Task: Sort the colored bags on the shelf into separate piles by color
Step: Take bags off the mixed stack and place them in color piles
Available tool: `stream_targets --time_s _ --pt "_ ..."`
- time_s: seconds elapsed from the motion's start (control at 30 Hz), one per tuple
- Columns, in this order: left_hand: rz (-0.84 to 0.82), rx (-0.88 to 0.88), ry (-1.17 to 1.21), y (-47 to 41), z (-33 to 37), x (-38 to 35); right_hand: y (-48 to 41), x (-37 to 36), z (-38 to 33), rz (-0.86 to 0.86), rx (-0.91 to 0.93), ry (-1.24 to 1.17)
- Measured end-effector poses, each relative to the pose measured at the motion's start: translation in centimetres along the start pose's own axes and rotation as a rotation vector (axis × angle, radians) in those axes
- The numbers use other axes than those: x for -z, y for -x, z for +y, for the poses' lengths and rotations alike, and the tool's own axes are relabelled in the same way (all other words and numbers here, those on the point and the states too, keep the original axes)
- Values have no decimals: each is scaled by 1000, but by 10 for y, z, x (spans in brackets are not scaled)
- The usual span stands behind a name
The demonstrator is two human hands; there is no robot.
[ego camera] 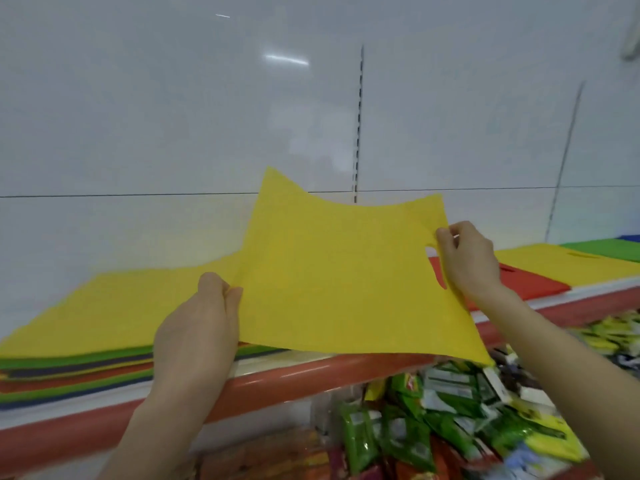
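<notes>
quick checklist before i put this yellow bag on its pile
1. Left hand grips the yellow bag at its left edge: ok.
2. Right hand pinches the bag beside its handle cutout: ok.
3. Only one bag lifted: cannot tell, the edges are too blurred.
4. Bag raised off the mixed stack: ok, though its near left corner looks close to the stack.
5. Yellow pile present on the shelf to the right: ok, between the red pile and the green pile.
6. Way across clear: ok, only the flat red pile lies between.
</notes>
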State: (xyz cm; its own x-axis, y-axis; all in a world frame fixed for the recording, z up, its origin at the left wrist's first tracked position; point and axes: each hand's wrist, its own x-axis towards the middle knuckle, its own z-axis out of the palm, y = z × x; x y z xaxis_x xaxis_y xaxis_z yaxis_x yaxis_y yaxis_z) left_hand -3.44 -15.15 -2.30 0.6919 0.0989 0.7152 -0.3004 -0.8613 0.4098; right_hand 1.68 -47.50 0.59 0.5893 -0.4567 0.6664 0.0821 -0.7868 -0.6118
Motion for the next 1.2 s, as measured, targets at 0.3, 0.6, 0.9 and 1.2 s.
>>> stream_targets --time_s 0.3,0.6,0.9,1.2 --pt "-123 -120 88 25 155 -95 -36 126 152 76 -100 201" --pt "-195 -230 186 46 285 -172 -67 225 271 164 -246 312" --pt "-222 -266 340 40 371 -251 -105 249 355 271 -271 248" --pt "-191 -279 351 10 435 -321 -195 242 413 313 -229 209"
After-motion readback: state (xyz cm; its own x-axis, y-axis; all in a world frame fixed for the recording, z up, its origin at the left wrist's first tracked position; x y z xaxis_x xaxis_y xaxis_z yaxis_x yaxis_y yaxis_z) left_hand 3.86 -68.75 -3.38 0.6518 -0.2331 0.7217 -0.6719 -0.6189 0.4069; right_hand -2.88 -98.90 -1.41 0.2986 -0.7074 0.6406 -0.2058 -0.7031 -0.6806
